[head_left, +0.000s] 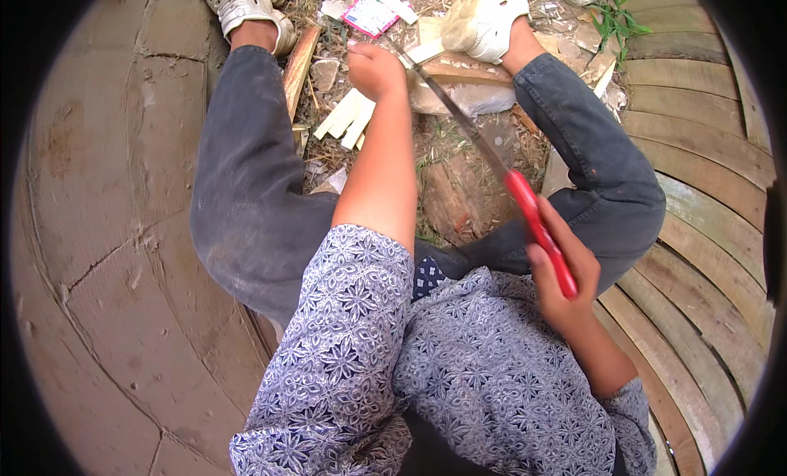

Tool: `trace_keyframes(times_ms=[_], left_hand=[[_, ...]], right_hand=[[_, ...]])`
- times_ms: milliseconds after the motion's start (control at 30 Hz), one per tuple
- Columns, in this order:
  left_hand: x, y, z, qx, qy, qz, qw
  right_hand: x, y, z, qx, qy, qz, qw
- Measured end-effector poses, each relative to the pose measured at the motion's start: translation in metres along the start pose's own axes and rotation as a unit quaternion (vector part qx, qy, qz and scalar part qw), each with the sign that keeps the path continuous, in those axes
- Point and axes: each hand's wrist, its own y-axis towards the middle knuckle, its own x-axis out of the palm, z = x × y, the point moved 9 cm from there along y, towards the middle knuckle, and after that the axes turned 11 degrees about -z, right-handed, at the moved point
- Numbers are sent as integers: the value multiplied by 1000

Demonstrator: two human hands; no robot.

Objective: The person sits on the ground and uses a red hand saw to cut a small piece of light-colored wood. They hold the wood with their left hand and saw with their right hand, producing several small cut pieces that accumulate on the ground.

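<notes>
Right hand (564, 275) is closed on the saw's (492, 160) red handle; blade slants up-left to the wood strip (426, 52) pinned under the closed left hand (375, 69), beside the right foot (485, 19).

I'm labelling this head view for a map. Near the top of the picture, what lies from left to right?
Left shoe → wooden stick → left hand → right shoe → green weed.

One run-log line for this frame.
right hand: grips red-handled hand saw | left hand: steadies pale wood strip at blade | cut pale strips on ground
</notes>
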Motion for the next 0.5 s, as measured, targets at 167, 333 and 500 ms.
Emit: trace_keyframes(times_ms=[167,333,500], left_hand=[[-1,4,5,7,-30,-20,999],[4,-13,26,160,199,-212,943],[16,-18,0,98,182,-224,952]], right_hand=[[43,82,6,-35,78,38,996],[32,83,22,-77,92,53,991],[36,77,30,-94,79,50,991]])
